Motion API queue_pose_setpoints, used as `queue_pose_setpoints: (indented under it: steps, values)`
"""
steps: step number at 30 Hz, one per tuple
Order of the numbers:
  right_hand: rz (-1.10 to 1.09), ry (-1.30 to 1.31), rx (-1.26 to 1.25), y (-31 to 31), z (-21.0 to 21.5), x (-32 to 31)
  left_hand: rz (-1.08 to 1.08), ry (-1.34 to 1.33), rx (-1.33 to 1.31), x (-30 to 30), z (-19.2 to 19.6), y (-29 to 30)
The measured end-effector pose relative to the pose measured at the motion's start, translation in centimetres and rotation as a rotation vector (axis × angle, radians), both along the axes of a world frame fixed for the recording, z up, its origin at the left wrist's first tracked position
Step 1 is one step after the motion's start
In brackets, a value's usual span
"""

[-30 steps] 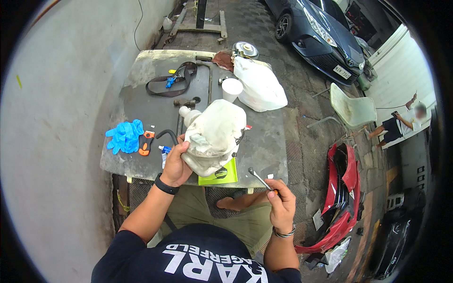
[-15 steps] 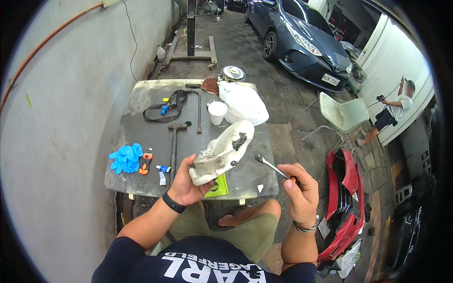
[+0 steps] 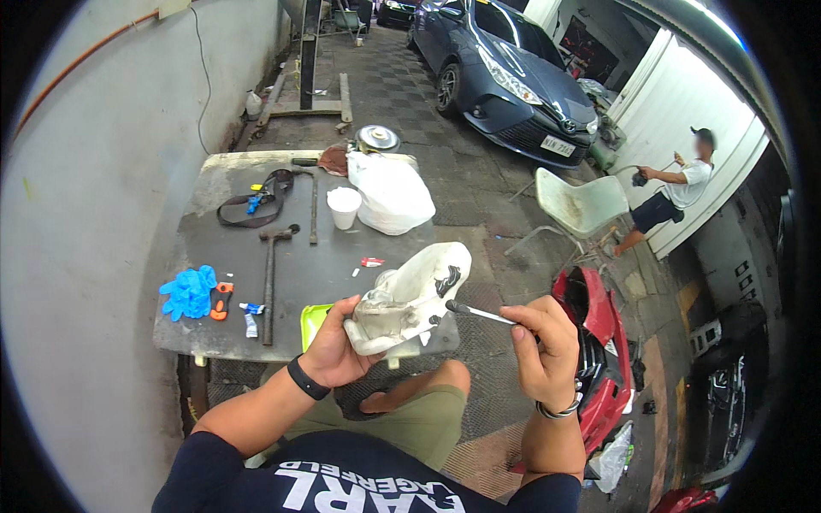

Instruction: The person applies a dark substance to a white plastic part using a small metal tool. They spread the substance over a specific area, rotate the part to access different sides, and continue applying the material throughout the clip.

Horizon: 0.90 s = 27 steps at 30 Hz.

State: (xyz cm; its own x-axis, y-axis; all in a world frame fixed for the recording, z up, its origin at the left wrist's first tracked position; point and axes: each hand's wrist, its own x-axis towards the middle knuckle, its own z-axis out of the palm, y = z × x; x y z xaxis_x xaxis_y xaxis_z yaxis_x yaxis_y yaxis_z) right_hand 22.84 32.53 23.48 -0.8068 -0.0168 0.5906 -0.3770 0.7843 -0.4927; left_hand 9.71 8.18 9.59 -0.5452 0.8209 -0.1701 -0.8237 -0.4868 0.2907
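Observation:
My left hand (image 3: 336, 346) grips a hollow, translucent white plastic part (image 3: 387, 318), like a car's fluid reservoir, by its near lower edge. Two black smears (image 3: 447, 280) mark the side facing right. In the fingers of my right hand (image 3: 547, 350) is a slim metal tool (image 3: 486, 313) with a rounded dark head; its exact kind is unclear. That head sits right at the part's right side, between the smears; I cannot tell whether it touches. A lime-green sheet (image 3: 314, 323) lies on the table, partly behind my left hand.
On the dark-topped table (image 3: 205, 248) lie a hammer (image 3: 269, 282), blue gloves (image 3: 189, 292), an orange cutter (image 3: 221, 301), small tubes (image 3: 251, 321), a strap (image 3: 278, 190), a foam cup (image 3: 344, 207) and a white bag (image 3: 389, 192). A chair (image 3: 581, 203), red bumper (image 3: 603, 350), car (image 3: 513, 81) and another person (image 3: 684, 184) are to the right.
The tool's head has come in from the right, up to the smeared side of the white part. My view has shifted right, and a small red packet now shows on the table.

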Motion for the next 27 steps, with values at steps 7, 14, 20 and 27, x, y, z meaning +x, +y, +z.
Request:
queue_pose_setpoints:
  steps: [7, 14, 20, 27]
  values:
    - [-0.039, 0.075, 0.361, 1.4, 3.3, 1.9, -0.227, -0.224, 0.313, 1.9, -2.8, 3.9]
    - [-0.041, 0.043, 0.607, 1.6, 5.2, 2.3, -0.325, -0.306, 0.35, 3.4, -4.0, 5.9]
    - [-0.032, 0.014, 0.702, 1.5, 5.7, 2.5, -0.37, -0.353, 0.343, 4.0, -4.6, 6.0]
    - [0.01, -0.002, 0.831, 1.1, 6.7, 1.9, -0.397, -0.365, 0.358, 4.3, -4.9, 5.7]
